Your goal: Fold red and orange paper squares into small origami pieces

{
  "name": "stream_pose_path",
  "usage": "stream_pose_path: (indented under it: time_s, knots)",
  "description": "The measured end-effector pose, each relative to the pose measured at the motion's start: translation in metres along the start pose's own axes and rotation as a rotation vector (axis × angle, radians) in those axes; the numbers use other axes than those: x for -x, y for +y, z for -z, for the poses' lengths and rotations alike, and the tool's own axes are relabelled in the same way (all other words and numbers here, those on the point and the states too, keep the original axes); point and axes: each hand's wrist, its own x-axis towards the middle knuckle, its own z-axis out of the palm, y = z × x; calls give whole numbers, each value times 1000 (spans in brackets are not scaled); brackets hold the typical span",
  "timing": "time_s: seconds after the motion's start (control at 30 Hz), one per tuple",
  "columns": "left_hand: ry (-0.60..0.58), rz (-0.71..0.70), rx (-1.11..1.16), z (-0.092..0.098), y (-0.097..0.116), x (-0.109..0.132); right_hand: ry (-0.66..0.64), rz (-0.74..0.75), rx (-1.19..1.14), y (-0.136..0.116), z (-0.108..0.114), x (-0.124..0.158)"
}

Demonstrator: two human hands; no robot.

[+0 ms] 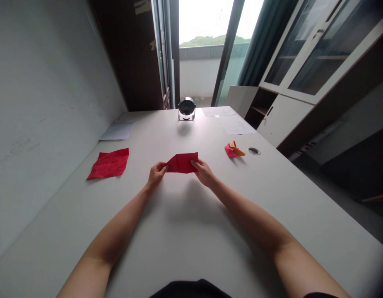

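Observation:
Between my two hands is a folded piece of red paper, held up a little above the white table. Its left end slopes to a narrow corner, while the right end is squared off, and a crease runs down near the middle. My left hand pinches the narrow left corner between thumb and fingers. On the other side, my right hand grips the right edge, thumb on the front and fingers behind the paper, partly hidden.
A creased red sheet lies to the left. Folded red and orange paper sits at right beside a round cable hole. At the back stand a small round black device and white papers; another paper stack lies by the left wall.

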Motion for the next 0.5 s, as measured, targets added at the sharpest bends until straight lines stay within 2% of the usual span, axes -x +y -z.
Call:
stream_pose_path:
  time_s: [0.17,0.3,0.5]
  knots:
    - [-44,-24,-183,0,6,4,-11,-10,24,2,-3,1]
    - [-63,-112,-357,-3,18,9,-74,-27,73,5,-2,2]
    - [2,-269,-588,0,33,11,-195,2,149,3,-5,7]
